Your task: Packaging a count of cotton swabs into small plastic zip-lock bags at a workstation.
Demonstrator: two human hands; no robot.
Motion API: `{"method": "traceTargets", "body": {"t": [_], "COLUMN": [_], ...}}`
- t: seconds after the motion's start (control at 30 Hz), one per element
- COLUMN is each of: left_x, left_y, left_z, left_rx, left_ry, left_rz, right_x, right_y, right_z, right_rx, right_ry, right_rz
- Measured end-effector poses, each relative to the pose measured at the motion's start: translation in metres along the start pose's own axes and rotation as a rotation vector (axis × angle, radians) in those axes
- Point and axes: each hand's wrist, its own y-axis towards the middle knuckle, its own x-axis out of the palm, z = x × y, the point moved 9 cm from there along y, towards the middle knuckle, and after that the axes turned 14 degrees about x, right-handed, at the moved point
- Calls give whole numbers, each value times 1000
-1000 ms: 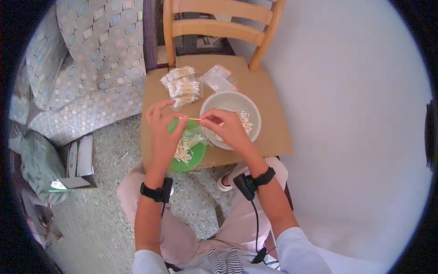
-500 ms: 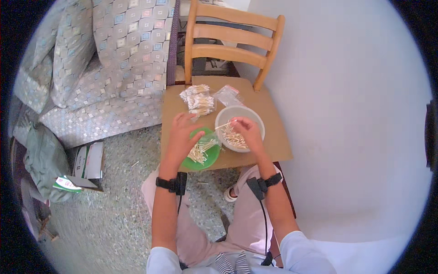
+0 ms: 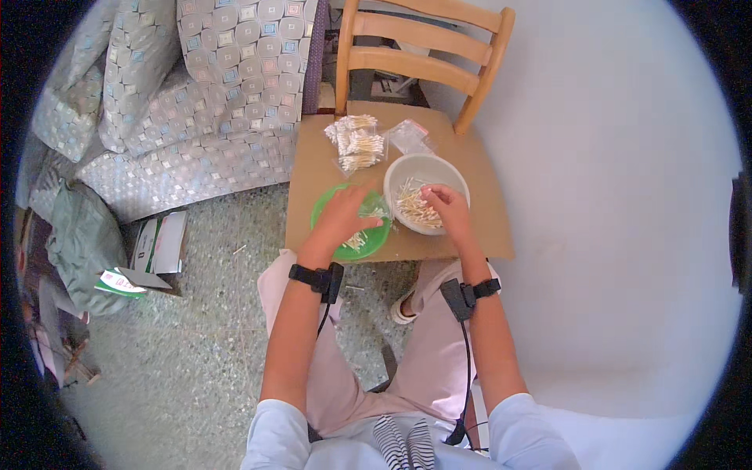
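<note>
Over the green bowl my left hand reaches with fingers stretched and thumb apart, holding nothing that I can see. Cotton swabs lie in that bowl, partly hidden by the hand. A clear plastic bag shows beside my thumb, inside the bowl. My right hand is at the right side of the white bowl, fingertips pinched together above a loose heap of cotton swabs. Whatever is between those fingertips is too small to make out.
Several bagged bundles of swabs lie behind the green bowl, with a clear zip bag beside them. Everything rests on a brown board on a wooden chair. A wall stands to the right, a patterned sofa to the left.
The view has shifted, so the chair and bowls sit higher and further right. My left hand has come lower over the green bowl. The swab seen at my right fingertips no longer shows clearly.
</note>
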Motion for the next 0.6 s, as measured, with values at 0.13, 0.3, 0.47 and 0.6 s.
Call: {"method": "traceTargets", "body": {"t": [0.13, 0.3, 0.47, 0.6], "left_x": [8, 13, 2, 4], "left_y": [5, -1, 4, -2], "left_z": [21, 12, 23, 17], "left_rx": [25, -221, -184, -171], "left_ry": [-12, 43, 107, 113], "left_rz": [10, -63, 7, 52], "right_x": [18, 21, 24, 45], "right_y": [-1, -3, -8, -17], "right_z": [3, -16, -18, -26], "right_rx": [-32, -50, -85, -39], "right_ry": [-24, 27, 3, 94], "right_rz": [-62, -10, -47, -105]}}
